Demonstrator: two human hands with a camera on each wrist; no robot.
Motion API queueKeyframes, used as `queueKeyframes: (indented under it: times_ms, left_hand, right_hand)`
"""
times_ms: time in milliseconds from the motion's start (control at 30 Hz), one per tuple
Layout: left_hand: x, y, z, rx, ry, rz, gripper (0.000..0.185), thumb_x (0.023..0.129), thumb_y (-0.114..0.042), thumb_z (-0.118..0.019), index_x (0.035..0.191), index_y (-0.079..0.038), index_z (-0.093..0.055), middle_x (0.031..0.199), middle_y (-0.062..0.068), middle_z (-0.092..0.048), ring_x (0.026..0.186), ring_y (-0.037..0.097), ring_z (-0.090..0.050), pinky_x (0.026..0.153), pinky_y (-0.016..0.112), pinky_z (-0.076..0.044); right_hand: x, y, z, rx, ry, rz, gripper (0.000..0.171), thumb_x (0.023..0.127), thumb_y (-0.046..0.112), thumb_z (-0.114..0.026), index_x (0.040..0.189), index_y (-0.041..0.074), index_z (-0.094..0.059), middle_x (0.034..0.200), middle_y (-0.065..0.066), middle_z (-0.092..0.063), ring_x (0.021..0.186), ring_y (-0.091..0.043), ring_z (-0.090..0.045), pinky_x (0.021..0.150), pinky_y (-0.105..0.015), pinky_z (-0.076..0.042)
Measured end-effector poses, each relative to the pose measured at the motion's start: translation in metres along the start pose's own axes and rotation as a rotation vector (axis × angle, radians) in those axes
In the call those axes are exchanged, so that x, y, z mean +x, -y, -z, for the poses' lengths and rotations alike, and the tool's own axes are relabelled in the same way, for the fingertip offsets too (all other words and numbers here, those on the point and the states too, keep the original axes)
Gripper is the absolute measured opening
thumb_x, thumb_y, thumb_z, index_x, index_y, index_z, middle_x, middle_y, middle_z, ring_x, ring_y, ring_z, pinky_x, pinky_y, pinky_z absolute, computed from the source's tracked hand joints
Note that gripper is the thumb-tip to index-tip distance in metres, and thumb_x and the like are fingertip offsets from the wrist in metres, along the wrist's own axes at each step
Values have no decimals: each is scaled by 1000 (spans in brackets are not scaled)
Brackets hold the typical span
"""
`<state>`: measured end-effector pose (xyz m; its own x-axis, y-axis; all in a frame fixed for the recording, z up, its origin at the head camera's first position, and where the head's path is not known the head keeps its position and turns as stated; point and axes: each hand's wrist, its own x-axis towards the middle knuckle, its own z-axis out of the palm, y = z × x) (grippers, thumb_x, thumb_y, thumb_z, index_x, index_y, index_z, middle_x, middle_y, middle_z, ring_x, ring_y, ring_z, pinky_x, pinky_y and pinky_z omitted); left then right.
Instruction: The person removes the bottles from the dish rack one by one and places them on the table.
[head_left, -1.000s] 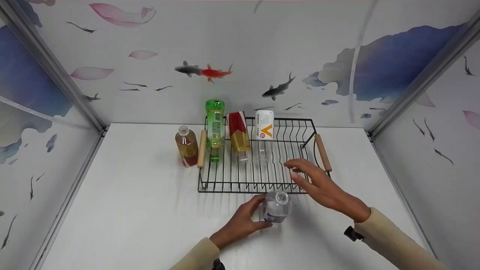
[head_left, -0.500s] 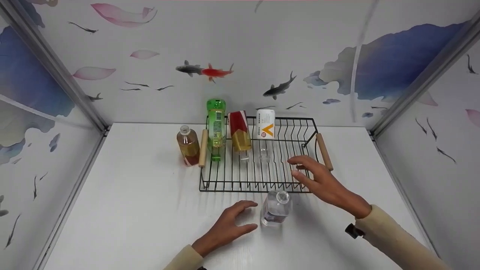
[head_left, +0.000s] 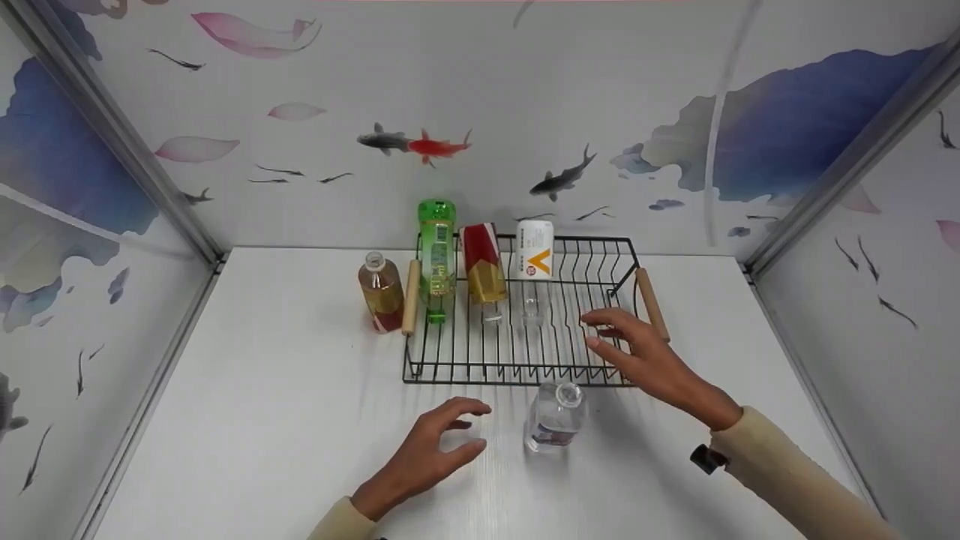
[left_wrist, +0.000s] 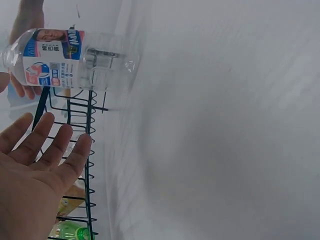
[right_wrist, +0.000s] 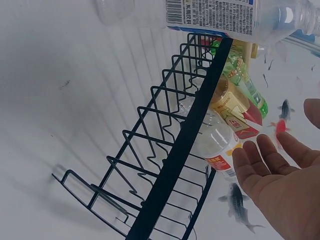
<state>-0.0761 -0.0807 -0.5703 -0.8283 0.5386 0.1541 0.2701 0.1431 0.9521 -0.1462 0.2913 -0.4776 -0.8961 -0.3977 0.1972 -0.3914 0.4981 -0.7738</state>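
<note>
the left hand [head_left: 420,461] has let go of the clear plastic water bottle [head_left: 555,416] and pulled back, fingers loosely spread, while the right hand [head_left: 637,356] hovers spread over the black wire rack [head_left: 517,375], where three bottles already lie and this one still stands outside, between both hands.

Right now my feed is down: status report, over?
Left hand open, right hand open over black wire rack. Clear plastic water bottle stands upright on table, unheld. Nothing between.

White table [head_left: 262,390] with rack [head_left: 517,375], bottles [head_left: 555,416]
</note>
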Motion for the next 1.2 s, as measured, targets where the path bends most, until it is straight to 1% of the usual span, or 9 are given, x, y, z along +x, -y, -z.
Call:
queueKeyframes:
  times_ms: [100, 167, 400, 600, 700, 800, 967, 1067, 1200]
  left_hand:
    - [-3, -5, 7, 29, -23, -12, 41, 107, -28, -75, 146, -21, -65, 144, 4, -67, 137, 33, -62, 109, 59, -57]
    - [-4, -8, 11, 42, -35, -17, 41, 107, -28, -75, 146, -21, -65, 144, 3, -67, 137, 35, -62, 109, 59, -57]
    - [-8, -15, 26, 73, -93, -27, 42, 106, -20, -77, 147, -19, -65, 146, 5, -67, 136, 28, -63, 108, 58, -58]
    - [-9, -20, 40, 111, -148, -46, 43, 105, -19, -78, 146, -15, -66, 145, 4, -67, 133, 30, -65, 106, 56, -60]
    - [-9, -22, 46, 117, -170, -39, 43, 105, -19, -79, 146, -14, -67, 145, 2, -67, 134, 31, -65, 107, 54, -60]
    - [-8, -24, 52, 122, -213, -29, 42, 105, -20, -79, 145, -15, -68, 144, 1, -68, 133, 30, -66, 107, 52, -60]
    - [-7, -25, 63, 152, -308, -10, 41, 103, -16, -81, 143, -13, -70, 144, 1, -68, 132, 26, -67, 107, 48, -60]
    - [-6, -24, 67, 180, -357, -2, 42, 102, -14, -82, 142, -11, -70, 144, 2, -68, 134, 25, -66, 105, 47, -61]
    - [-4, -20, 72, 210, -408, 7, 44, 101, -13, -83, 143, -11, -70, 144, 3, -67, 135, 24, -63, 102, 46, -62]
  right_hand:
    - [2, -2, 1, -3, -12, -10, 38, 110, 15, -70, 146, 2, -64, 146, -18, -65, 139, -34, -61, 116, -60, -51]
    - [4, -2, 2, -7, -19, -16, 38, 110, 14, -70, 145, 1, -64, 145, -18, -65, 139, -35, -61, 116, -61, -50]
    - [11, -5, 5, -18, -19, -34, 38, 109, 14, -72, 144, 3, -65, 145, -17, -65, 139, -36, -61, 116, -61, -50]
    - [21, -7, 7, -32, -1, -72, 43, 110, 20, -72, 147, 0, -63, 148, -20, -63, 141, -41, -58, 118, -65, -47]
    - [26, -9, 10, -38, -2, -100, 45, 110, 21, -72, 147, -2, -62, 149, -22, -63, 142, -42, -57, 119, -67, -45]
    - [30, -9, 12, -42, 6, -128, 49, 110, 23, -72, 149, -4, -61, 150, -23, -62, 145, -43, -55, 121, -67, -42]
    - [38, -8, 13, -54, 24, -154, 53, 109, 26, -73, 150, -5, -60, 153, -23, -60, 147, -43, -53, 123, -66, -41]
    - [42, -8, 13, -71, 31, -163, 56, 109, 29, -74, 151, -4, -59, 153, -23, -60, 147, -43, -53, 123, -65, -42]
    - [47, -9, 12, -87, 33, -175, 59, 107, 30, -75, 152, -4, -58, 154, -23, -60, 146, -42, -54, 121, -63, -44]
